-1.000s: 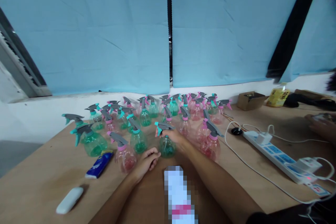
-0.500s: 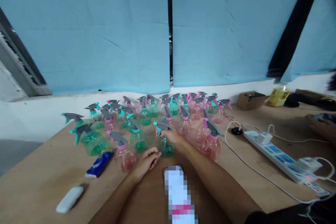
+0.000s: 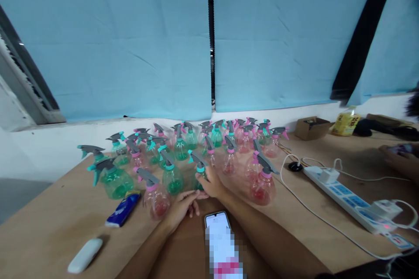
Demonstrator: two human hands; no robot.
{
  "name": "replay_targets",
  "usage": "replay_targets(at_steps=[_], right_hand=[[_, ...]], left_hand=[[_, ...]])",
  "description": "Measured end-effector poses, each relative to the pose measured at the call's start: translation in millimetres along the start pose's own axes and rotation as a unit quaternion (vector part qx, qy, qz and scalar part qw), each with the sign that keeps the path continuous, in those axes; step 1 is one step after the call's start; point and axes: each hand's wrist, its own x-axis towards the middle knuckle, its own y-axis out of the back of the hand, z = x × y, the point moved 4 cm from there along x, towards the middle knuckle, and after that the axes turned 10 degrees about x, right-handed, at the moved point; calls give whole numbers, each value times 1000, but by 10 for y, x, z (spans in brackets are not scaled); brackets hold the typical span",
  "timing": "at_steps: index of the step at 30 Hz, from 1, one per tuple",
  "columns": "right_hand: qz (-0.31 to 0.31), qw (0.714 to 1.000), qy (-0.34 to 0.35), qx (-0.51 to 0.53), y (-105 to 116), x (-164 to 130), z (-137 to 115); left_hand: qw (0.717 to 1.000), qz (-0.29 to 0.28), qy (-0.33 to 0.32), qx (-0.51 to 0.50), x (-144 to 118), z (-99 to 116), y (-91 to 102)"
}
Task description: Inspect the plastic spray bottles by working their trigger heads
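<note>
My right hand is wrapped around the body of a green spray bottle, which stands upright with its grey and turquoise trigger head above the fingers. Most of its body is hidden by that hand. Just left of it, my left hand rests low over the table, fingers apart and holding nothing, its fingertips close to those of the right. A pink spray bottle and another green spray bottle stand to the left. Below the hands lies a phone with a lit screen, partly pixelated.
Several pink and green spray bottles crowd the table toward the wall. A blue packet and white case lie left. At right are a power strip with cables, a cardboard box and another person's hand.
My right hand has slid down from the bottle's trigger head to its body, and the bottle has shifted slightly left. My left hand's fingers have uncurled.
</note>
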Motion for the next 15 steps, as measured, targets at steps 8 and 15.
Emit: replay_targets(at_steps=[8,15], right_hand=[[-19,998,-1,-58,-39,-8,0],[-28,998,-39,-36,-67,-50,97]], left_hand=[[998,44,11,-39,35,-101,22],[995,65,17,-76,61,-151,46]])
